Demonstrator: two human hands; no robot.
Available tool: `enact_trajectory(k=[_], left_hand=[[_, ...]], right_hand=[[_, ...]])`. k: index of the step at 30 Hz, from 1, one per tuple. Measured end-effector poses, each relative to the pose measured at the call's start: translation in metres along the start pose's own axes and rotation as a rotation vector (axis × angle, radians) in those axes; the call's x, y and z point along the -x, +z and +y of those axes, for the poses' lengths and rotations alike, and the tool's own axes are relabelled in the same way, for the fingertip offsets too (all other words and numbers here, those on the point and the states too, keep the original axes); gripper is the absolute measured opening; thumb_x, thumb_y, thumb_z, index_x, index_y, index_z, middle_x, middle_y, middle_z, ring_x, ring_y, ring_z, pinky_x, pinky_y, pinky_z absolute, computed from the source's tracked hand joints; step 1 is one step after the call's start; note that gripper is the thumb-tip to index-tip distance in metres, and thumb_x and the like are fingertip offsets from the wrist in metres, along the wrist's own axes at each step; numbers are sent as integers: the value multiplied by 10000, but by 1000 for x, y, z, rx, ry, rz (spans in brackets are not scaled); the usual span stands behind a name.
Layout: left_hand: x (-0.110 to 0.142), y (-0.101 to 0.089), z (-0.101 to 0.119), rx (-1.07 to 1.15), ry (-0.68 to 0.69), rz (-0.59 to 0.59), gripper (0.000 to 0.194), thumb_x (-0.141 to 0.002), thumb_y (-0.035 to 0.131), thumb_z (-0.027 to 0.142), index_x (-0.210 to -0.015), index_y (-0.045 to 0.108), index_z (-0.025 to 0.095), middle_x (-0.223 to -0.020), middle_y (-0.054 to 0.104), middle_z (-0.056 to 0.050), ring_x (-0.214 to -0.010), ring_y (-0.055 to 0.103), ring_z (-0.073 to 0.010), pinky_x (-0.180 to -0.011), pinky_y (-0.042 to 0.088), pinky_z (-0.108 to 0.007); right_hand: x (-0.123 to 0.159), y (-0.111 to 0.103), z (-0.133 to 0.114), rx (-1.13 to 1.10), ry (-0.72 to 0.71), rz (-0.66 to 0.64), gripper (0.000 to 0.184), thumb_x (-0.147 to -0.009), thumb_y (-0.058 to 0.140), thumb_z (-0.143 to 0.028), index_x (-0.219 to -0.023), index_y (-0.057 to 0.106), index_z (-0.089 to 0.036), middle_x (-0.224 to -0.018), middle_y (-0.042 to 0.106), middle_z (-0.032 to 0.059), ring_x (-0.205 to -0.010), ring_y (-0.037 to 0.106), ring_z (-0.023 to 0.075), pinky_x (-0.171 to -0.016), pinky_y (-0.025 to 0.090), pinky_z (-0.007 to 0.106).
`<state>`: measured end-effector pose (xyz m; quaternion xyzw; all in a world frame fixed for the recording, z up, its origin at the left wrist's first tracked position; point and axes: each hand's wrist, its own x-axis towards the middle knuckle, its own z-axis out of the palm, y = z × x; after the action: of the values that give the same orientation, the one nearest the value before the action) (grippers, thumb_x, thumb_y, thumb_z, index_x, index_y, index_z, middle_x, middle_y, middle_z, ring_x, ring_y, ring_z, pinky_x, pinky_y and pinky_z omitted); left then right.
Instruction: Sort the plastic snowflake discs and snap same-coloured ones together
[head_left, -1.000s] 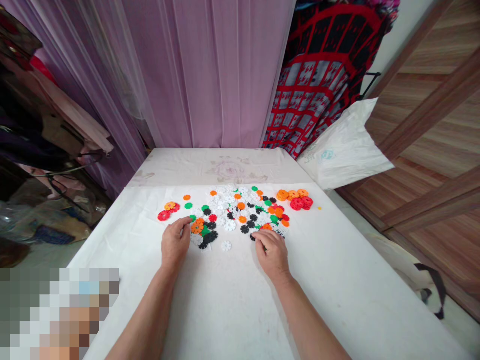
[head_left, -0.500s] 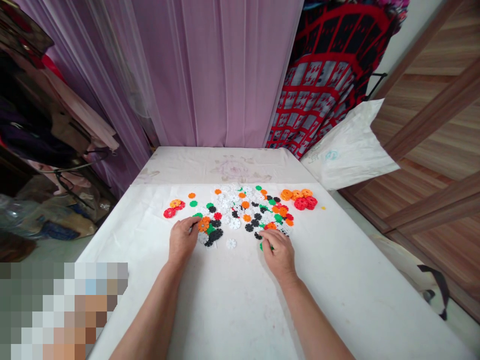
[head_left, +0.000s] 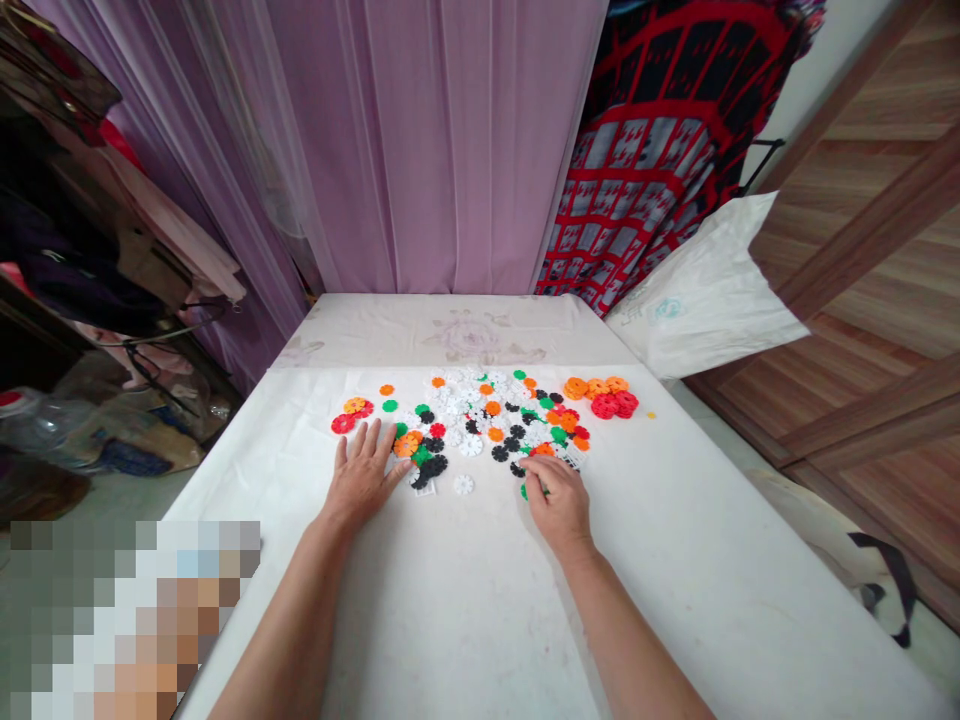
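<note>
My left hand (head_left: pixel 364 468) lies palm down with its fingers spread, at the left edge of a heap of notched plastic snowflake discs. Closest to its thumb are orange discs (head_left: pixel 407 444) and black discs (head_left: pixel 431 468). At the heap's near right side, my right hand (head_left: pixel 556 492) has its fingers curled together; whether a disc is between them is hidden. A green disc (head_left: pixel 525 491) shows beside its fingers. White discs (head_left: pixel 457 395) fill the heap's middle, mixed with black, green, orange and red ones. One white disc (head_left: pixel 464 484) lies apart in front.
Red discs (head_left: pixel 343 424) and orange ones sit in a small group at the left. Stacked orange discs (head_left: pixel 576 387) and red discs (head_left: pixel 615 404) stand at the right. A white bag (head_left: pixel 705 290) is by the white-covered table's (head_left: pixel 465 620) right edge.
My left hand has opened, its fingers going from curled to spread flat, and has shifted slightly left. My right hand stays almost in place, still curled.
</note>
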<state>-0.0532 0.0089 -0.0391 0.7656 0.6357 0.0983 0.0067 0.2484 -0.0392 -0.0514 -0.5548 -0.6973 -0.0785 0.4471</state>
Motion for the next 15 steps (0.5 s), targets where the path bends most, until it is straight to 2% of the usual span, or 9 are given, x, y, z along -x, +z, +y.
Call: enact_trajectory(k=[4, 7, 10, 12, 15], left_hand=[[-4, -1, 4, 53, -86, 123, 610, -909, 486, 542, -1407, 491, 190, -1522, 410, -178, -1430, 330, -371, -1132, 273, -604], [-9, -3, -12, 201, -111, 206, 435, -903, 499, 498, -1185, 653, 205, -1396, 564, -148, -1296, 517, -323, -1058, 423, -502], [-12, -3, -31, 320, -53, 180, 297, -874, 535, 468, -913, 722, 241, -1216, 683, -87, -1127, 635, -264, -1000, 479, -430], [-11, -2, -37, 328, 21, 146, 258, -842, 579, 474, -888, 731, 270, -1207, 689, -62, -1144, 624, -262, -1036, 446, -454], [-9, -1, -32, 286, 77, 103, 240, -817, 622, 473, -953, 739, 313, -1295, 648, -49, -1237, 563, -282, -1089, 374, -515]], right_hand=[[0, 0, -1, -5, 5, -13, 259, -880, 477, -142, -887, 723, -223, -860, 760, 22, -833, 691, 192, -804, 530, 344], [1, 0, -1, -13, 11, -11, 258, -880, 480, -142, -887, 725, -226, -860, 760, 21, -833, 691, 193, -809, 530, 346], [1, 1, -1, -17, 18, -13, 259, -878, 482, -141, -881, 727, -225, -863, 760, 23, -840, 692, 196, -819, 529, 352], [1, 2, 0, -17, 19, -17, 264, -881, 477, -144, -882, 728, -226, -867, 761, 25, -846, 693, 195, -826, 530, 353], [1, 2, 1, -17, 15, -18, 266, -882, 477, -148, -885, 731, -225, -868, 762, 28, -848, 694, 195, -826, 534, 353]])
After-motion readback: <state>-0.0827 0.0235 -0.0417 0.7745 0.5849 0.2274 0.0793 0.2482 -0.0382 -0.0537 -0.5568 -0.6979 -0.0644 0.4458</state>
